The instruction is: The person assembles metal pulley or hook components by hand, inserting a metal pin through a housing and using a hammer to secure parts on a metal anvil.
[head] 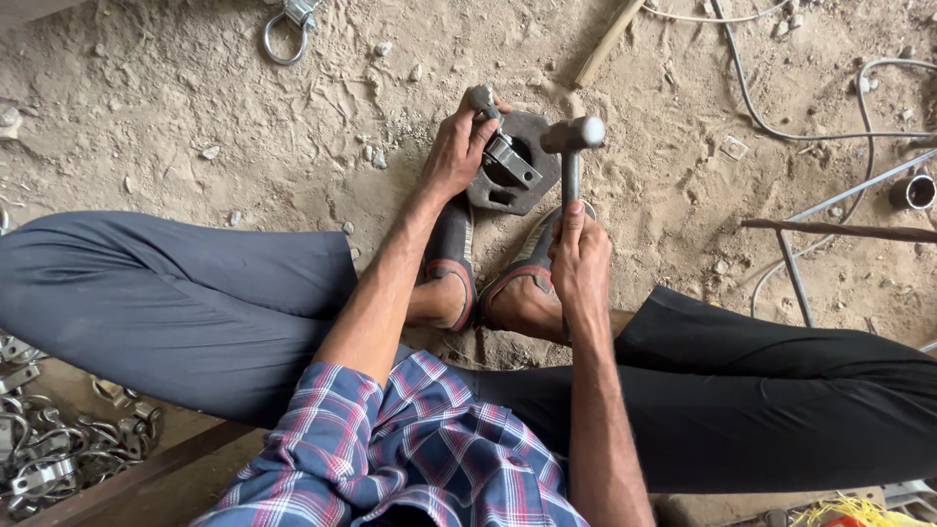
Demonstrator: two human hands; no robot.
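Note:
My left hand [457,148] grips a short metal punch [481,100] and steadies a shiny metal clamp piece [511,159] lying across a dark, rounded iron base block [532,191] on the sandy ground. My right hand [580,256] is closed around the handle of a hammer whose steel head [573,134] hangs just above the right side of the block. Both of my feet in sandals [451,263] rest against the near edge of the block, legs spread to either side.
A pile of several bent metal clamps [54,454] lies at the lower left. A metal ring clamp [287,34] sits at the top. Wires [781,132], thin rods [837,230] and a short pipe end [916,191] are on the right; a stick [607,44] lies at top centre.

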